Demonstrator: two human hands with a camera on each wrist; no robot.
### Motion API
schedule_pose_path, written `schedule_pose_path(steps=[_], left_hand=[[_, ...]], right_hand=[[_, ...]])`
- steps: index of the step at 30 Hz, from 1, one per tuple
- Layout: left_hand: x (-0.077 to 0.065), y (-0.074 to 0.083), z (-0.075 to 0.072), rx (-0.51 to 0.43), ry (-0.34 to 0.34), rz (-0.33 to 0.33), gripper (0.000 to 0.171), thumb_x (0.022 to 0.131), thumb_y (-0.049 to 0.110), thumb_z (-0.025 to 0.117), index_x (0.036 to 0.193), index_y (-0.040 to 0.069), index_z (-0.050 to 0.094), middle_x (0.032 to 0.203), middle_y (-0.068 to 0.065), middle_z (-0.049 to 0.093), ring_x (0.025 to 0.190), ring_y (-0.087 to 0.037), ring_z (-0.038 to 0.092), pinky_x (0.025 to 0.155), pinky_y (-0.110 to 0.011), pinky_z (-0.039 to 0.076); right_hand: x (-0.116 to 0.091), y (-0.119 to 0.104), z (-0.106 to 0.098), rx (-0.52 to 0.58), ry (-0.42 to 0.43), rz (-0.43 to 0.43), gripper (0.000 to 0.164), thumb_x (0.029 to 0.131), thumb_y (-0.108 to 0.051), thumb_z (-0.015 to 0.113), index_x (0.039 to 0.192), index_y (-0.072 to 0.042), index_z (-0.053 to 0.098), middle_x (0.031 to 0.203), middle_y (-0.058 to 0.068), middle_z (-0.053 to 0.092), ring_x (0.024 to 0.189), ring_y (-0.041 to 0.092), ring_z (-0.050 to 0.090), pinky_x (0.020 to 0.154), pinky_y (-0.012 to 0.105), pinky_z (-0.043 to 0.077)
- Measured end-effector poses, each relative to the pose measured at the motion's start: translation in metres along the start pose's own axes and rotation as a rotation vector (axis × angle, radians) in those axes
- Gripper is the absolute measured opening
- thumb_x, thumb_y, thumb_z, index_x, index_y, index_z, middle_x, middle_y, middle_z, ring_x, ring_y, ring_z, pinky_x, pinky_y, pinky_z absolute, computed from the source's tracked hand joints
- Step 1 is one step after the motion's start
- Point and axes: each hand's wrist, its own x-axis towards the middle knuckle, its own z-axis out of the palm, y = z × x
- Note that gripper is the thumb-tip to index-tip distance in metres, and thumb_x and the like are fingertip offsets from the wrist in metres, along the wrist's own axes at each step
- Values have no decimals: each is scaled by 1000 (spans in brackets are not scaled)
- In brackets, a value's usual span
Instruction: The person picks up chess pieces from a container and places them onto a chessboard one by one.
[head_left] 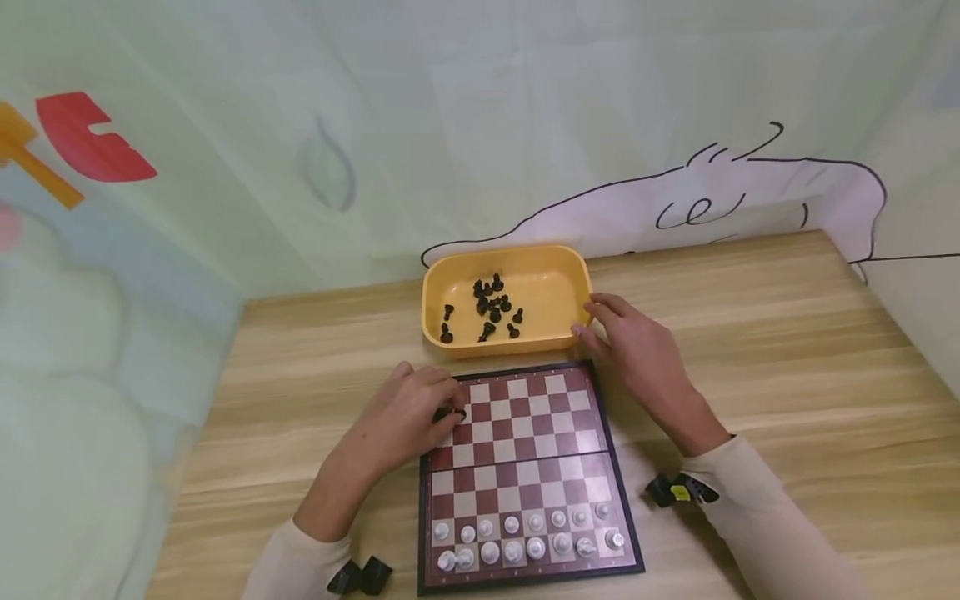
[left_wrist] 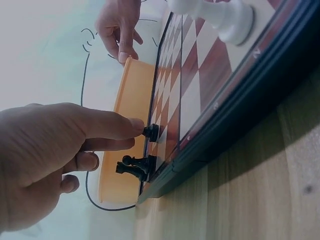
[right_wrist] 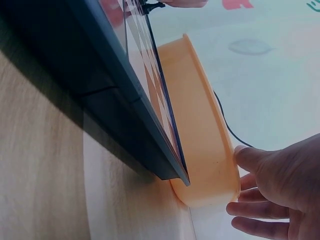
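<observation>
With thumb and finger, my left hand (head_left: 416,408) pinches a small black chess piece (left_wrist: 151,132) standing on the far left of the chessboard (head_left: 525,471); the fingertips hide its top. Beside it in the left wrist view, more black pieces (left_wrist: 137,167) stand at the board's corner; my hand mostly covers them in the head view. My right hand (head_left: 637,342) rests at the right end of a yellow bin (head_left: 551,312), thumb and fingers relaxed and touching its rim. Several loose black chess pieces (head_left: 491,307) lie in that bin, mostly toward its left.
Two rows of white chess pieces (head_left: 525,533) stand along the board's near side. The bin sits just beyond the board's far edge, close to a printed cloth backdrop (head_left: 450,125). All of it lies on a wood-grain table (head_left: 810,375).
</observation>
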Motion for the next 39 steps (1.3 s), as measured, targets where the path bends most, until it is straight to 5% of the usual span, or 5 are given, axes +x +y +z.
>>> schedule_pose_path(steps=[10,18,39], left_hand=[[5,3,-5,-7,16,24,11,78,26,74,81,25,63,80,15,59,69,-1,44,65,-27,30],[22,3,-18,15,136,68,8,79,24,72,79,22,64,77,12,60,69,-3,46,63,-29,28],[62,-15,-42,7,202,-1,6,81,23,71,81,20,65,77,12,62,72,-2,50,68,-33,29]], right_hand=[[0,-1,0,21,-13,9,52,93,-43,56,128,-5,57,134,12,51,106,31,57,82,44,50],[-1,-1,0,20,-6,27,52,92,-42,57,128,-5,57,134,13,51,106,31,57,81,43,50],[-2,-2,-2,14,13,-14,51,92,-41,57,126,-3,57,132,14,53,105,31,58,80,44,51]])
